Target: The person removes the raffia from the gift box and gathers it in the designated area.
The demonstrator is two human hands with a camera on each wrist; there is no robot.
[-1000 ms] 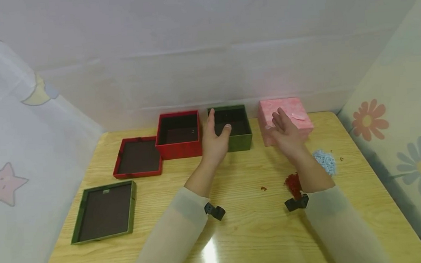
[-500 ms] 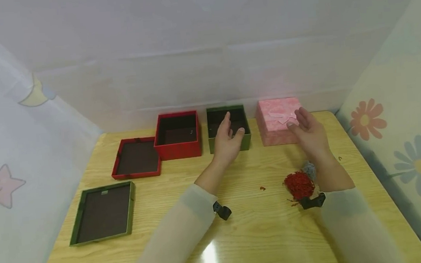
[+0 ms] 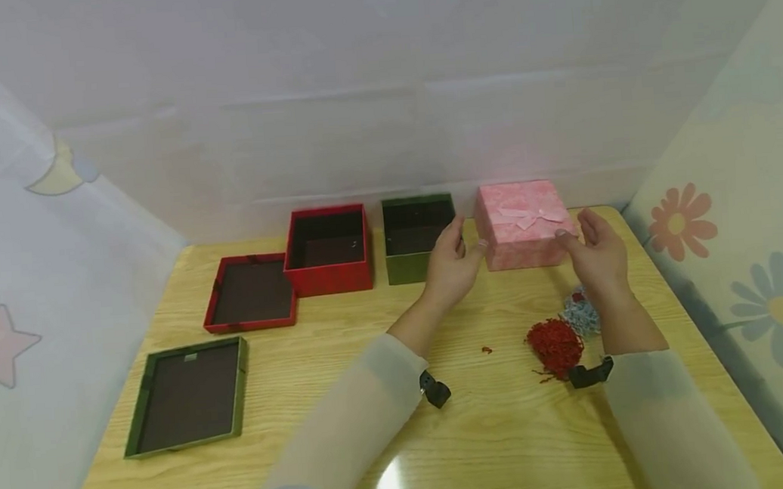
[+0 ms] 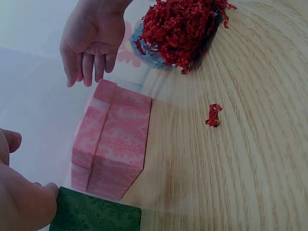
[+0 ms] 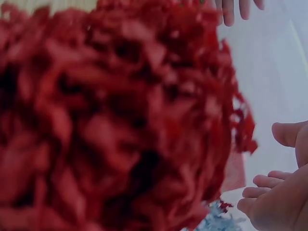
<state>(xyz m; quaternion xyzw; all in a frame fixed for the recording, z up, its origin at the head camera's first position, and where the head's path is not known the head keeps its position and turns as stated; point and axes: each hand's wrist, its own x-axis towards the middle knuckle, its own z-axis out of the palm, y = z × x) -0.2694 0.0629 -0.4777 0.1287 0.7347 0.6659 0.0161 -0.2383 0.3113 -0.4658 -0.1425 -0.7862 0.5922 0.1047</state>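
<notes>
My left hand [image 3: 453, 270] hovers in front of the gap between the green box and the pink box, fingers extended, holding nothing. To the right of the pink gift box [image 3: 523, 224], my right hand [image 3: 600, 264] is held with fingers extended and palm turned inward. The box is lidded and has a ribbon bow on top; in the left wrist view, it stands between both hands, and neither plainly grips it. Red shredded paper [image 3: 555, 347] lies in a heap near my right wrist. Blue shredded paper [image 3: 581, 316] sits behind it, partly covered by my right hand.
The open green box [image 3: 420, 267] and open red box [image 3: 333, 280] stand along the back. A red lid [image 3: 252, 294] and a green lid [image 3: 187, 399] lie upturned on the left. A red paper scrap [image 3: 486, 350] lies mid-table. White cloth [image 3: 330, 150] hangs behind.
Both hands have moved right, from in front of the green and pink boxes to either side of the pink box. The bow and the red paper heap have come into fuller view.
</notes>
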